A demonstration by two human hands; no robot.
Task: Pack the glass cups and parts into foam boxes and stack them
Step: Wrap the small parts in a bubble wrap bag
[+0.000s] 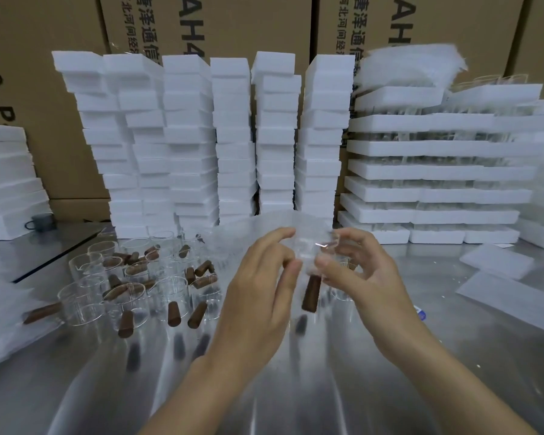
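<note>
Head view: both hands meet above the steel worktop (296, 387) round one glass cup (311, 250), which is held in the air, clear of the worktop. The left hand (261, 287) pinches the cup's left side between thumb and curled fingers. The right hand (361, 274) curls round its right side, thumb in front. A brown wooden handle (311, 293) sticks down from the cup between the two thumbs. The cup is blurred, so its rim is hard to trace.

Left of the held cup and lower in the frame, a cluster of glass cups (85, 302) stands on the worktop, most of them upright. Brown wooden handles (174, 313) show among them. Some are fixed to cups; whether the others lie loose I cannot tell.

Behind the held cup rise tall stacks of white foam boxes (195, 136), column beside column. Behind the cup and to its right, foam trays (437, 171) are piled in layers, with glassware showing between the layers. To the cup's right, flat foam sheets (496, 262) lie on the worktop. Far to its left a small grey mug (41, 221) stands just beside another foam pile (7, 183). Cardboard cartons (233, 23) with printed lettering stand behind the stacks.
</note>
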